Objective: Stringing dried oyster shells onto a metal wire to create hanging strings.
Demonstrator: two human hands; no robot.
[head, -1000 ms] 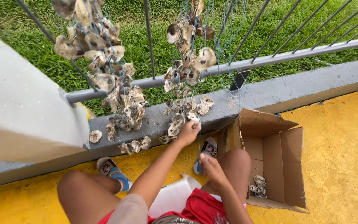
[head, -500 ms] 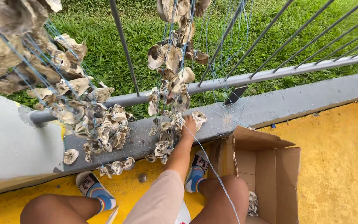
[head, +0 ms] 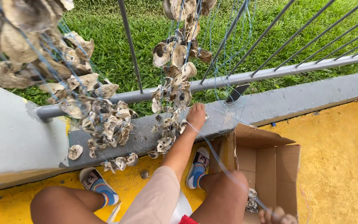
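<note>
My left hand [head: 196, 116] reaches forward and grips the lower part of a hanging string of oyster shells [head: 175, 79] beside the grey concrete ledge [head: 311, 97]. A thin blue line [head: 224, 166] runs taut from that hand down to my right hand [head: 276, 215], which is closed on it at the bottom edge, just over the open cardboard box [head: 270, 161]. A few shells [head: 251, 199] lie inside the box. My right hand is only partly in view.
More shell strings [head: 63, 83] hang from the metal railing [head: 270, 72] at left, and loose shells [head: 121, 161] lie along the ledge foot. My knees and blue-and-white shoes [head: 98, 184] rest on yellow floor [head: 340, 157]. Grass lies beyond the railing.
The view has tilted and come closer to the railing. My left hand stays on the shell string, while my right hand has dropped low to the right, drawing the blue line out.
</note>
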